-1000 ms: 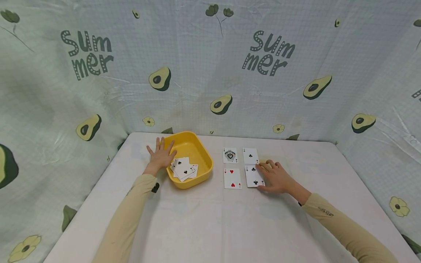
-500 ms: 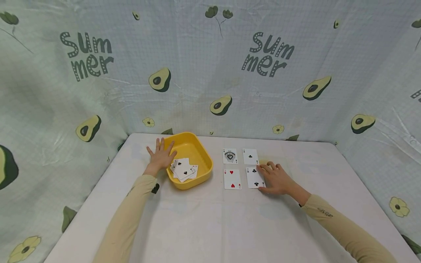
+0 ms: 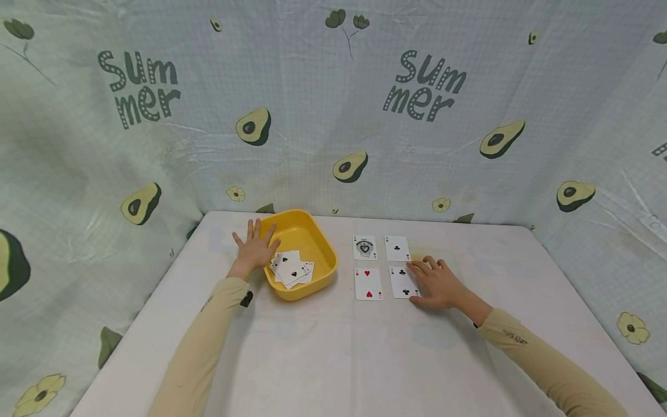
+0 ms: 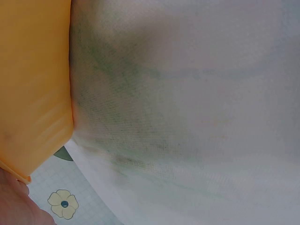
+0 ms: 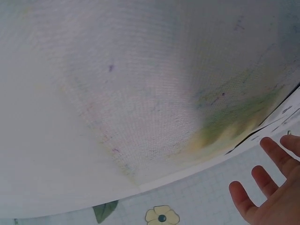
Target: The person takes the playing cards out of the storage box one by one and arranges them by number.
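My left hand [image 3: 255,247] lies flat with spread fingers against the left rim of a yellow bowl [image 3: 318,240]; several playing cards [image 3: 291,269] lie in a loose pile inside it. To the right, four cards lie face up in a square: an ace of spades [image 3: 365,247], an ace of clubs [image 3: 397,248], a two of hearts [image 3: 367,284] and a two of clubs [image 3: 402,282]. My right hand [image 3: 436,282] rests flat on the table, its fingertips touching the right edge of the two of clubs. The right wrist view shows straight fingers [image 5: 267,185].
A white cloth covers the table [image 3: 333,359]. A pale backdrop [image 3: 333,116] printed with avocados and "Summer" hangs close behind and on both sides. The bowl's outer wall [image 4: 33,84] fills the left of the left wrist view.
The right hand has slid a little to the right off the two of clubs, leaving more of the card showing. The left hand and the bowl have stayed put.
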### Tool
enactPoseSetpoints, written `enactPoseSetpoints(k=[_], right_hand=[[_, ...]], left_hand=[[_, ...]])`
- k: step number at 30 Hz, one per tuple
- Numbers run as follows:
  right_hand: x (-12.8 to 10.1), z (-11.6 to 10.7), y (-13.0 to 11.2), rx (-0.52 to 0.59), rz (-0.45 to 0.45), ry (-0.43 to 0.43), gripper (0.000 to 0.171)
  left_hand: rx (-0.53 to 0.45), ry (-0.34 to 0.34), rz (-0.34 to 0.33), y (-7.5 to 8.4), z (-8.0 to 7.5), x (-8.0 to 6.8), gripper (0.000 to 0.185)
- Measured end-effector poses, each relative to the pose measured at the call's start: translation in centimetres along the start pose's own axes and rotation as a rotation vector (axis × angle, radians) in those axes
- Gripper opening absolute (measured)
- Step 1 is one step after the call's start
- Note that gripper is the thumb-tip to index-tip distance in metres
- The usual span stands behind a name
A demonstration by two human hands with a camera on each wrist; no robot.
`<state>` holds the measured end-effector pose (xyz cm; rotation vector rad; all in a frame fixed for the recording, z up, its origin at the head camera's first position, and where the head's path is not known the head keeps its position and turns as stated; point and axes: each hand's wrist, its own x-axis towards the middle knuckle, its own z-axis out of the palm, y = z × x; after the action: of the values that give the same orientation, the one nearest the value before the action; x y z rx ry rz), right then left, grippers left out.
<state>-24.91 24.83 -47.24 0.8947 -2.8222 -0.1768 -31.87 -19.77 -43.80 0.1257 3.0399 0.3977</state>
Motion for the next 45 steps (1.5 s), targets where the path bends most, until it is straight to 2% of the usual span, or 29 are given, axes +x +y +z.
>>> enactPoseSetpoints(k=[6, 13, 20, 28, 36, 41, 42, 45], right_hand=[[0.1, -0.2, 0.1, 0.016, 0.006, 0.004, 0.077], [0.8, -0.6, 0.1, 0.023, -0.020, 0.063, 0.076], [2.3, -1.2, -0.7, 0.038, -0.027, 0.080, 0.075], [4.1, -2.0, -2.0, 0.048, -0.081, 0.115, 0.072], [6.3, -3.3, -3.6, 0.041, -0.112, 0.072, 0.073], [7.5, -4.1, -4.7, 0.076, -0.126, 0.058, 0.071], [7.8, -4.1, -4.8, 0.077, -0.130, 0.056, 0.071], [8.5, -4.4, -5.4, 0.075, -0.141, 0.040, 0.072]], left_hand=[[0.005, 0.003, -0.006, 0.2, 0.1, 0.1, 0.057], [0.006, 0.012, 0.000, 0.2, 0.0, 0.0, 0.056], [-0.001, 0.010, 0.003, 0.1, -0.1, -0.2, 0.056], [0.006, 0.011, -0.001, 0.0, 0.1, 0.0, 0.056], [0.017, 0.011, -0.009, 0.1, 0.2, 0.0, 0.056], [-0.004, -0.002, -0.020, -0.2, 0.4, 0.5, 0.057], [-0.001, 0.023, -0.004, -0.7, 1.1, 1.1, 0.058], [-0.002, 0.014, -0.007, -0.8, 1.0, 1.1, 0.060]])
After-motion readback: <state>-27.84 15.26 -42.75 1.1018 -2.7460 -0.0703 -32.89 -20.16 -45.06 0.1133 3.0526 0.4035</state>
